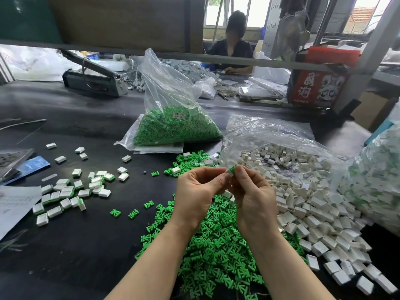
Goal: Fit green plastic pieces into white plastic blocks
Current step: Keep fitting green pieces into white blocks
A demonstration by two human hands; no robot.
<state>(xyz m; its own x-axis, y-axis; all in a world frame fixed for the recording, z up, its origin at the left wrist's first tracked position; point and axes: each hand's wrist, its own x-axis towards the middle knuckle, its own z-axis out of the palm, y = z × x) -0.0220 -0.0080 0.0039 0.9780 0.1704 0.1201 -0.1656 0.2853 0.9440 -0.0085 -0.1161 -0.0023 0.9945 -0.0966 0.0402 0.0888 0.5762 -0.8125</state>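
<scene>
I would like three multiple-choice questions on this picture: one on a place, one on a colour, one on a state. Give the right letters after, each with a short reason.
1. Where does the group of finished blocks lie?
A. left of the hands
B. inside the bag of green pieces
C. on the red box

2. What colour is the table?
A. white
B. black
C. yellow

3. What are the hands doing?
A. resting flat on the table
B. tying a bag
C. holding a small green and white part between the fingertips

Answers:
1 A: the white blocks with green showing lie on the table left of the left hand.
2 B: the bare top is dark black.
3 C: the left hand and the right hand meet above the green pile and pinch the part.
</scene>
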